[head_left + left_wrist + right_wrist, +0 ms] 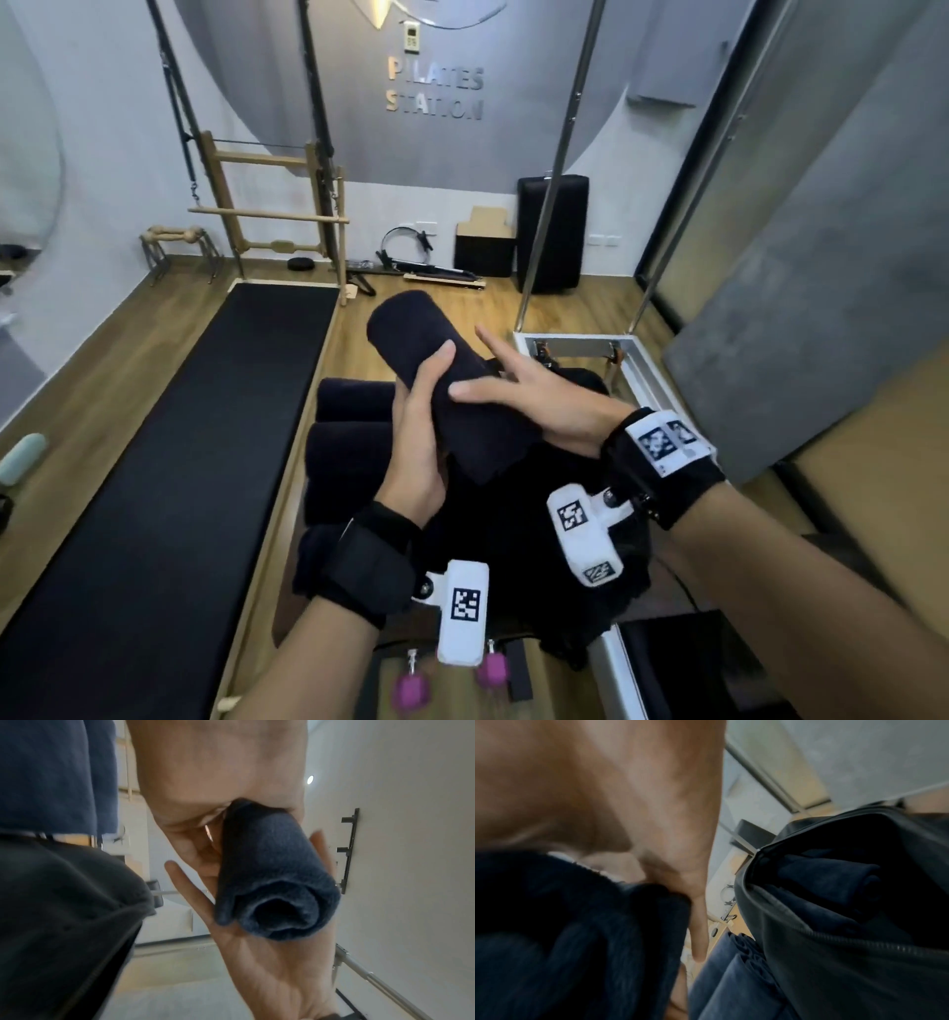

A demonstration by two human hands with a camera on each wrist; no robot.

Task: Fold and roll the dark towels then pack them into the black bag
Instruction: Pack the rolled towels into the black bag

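While the left hand (418, 437) wraps its fingers and thumb round the middle of a rolled dark towel (411, 334), the right hand (534, 395) lies on the roll's near side with fingers straight and spread, index lifted off the cloth, gripping nothing. Roll is held in the air, tilted, far end up and away. Left wrist view: the roll's open spiral end (280, 912) faces the camera, right palm flat behind it. Right wrist view blurred; right fingers (698, 923) run along dark cloth.

Under the hands, the black bag (834, 943) is unzipped, zipper teeth along the rim, with at least one rolled towel (829, 874) inside. Left of the bag, more rolled towels (354, 406) lie side by side, touching each other.

Both wrists carry black straps with white camera blocks bearing black-and-white square code markers (464, 604). Wall lettering (435, 95) reads "PILATES STATION", partly washed out. Long black padded mat (169, 462) to the left on wood floor; two purple dumbbell ends (408, 691) near the bottom edge; black upright pad (552, 234) against the far wall.
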